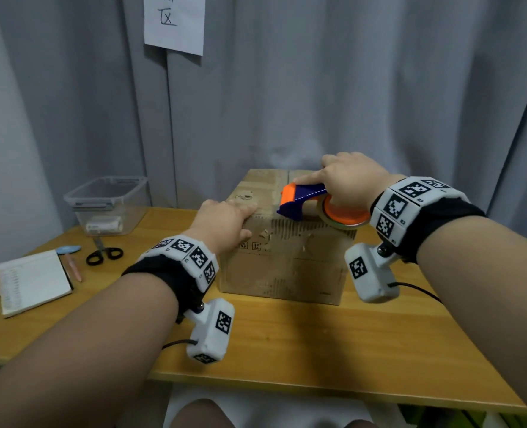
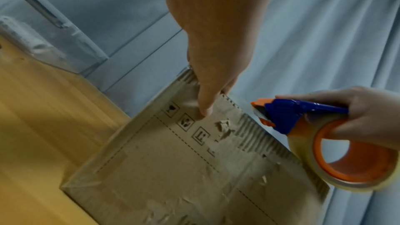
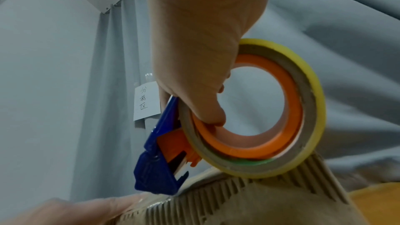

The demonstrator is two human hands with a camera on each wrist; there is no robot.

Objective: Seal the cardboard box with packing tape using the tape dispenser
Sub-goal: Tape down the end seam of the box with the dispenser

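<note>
A worn brown cardboard box (image 1: 286, 267) stands on the wooden table (image 1: 286, 341), its flaps down. My right hand (image 1: 348, 183) grips a blue and orange tape dispenser (image 1: 305, 202) with a clear tape roll (image 1: 345, 220); its blue nose sits at the box's near top edge. In the right wrist view my fingers curl through the orange core of the tape roll (image 3: 281, 109), and the dispenser (image 3: 158, 168) tip touches the box (image 3: 259, 203). My left hand (image 1: 225, 220) rests on the box's near left top edge, thumb (image 2: 205, 105) pressed straight against the front face (image 2: 173, 177).
A clear plastic bin (image 1: 107, 205) stands at the back left. Black scissors (image 1: 103, 254), a pen (image 1: 73, 267), a small blue object (image 1: 67, 249) and a notebook (image 1: 30, 282) lie on the table's left side. Grey curtains (image 1: 348, 88) hang right behind the box, with a paper sign (image 1: 174, 23).
</note>
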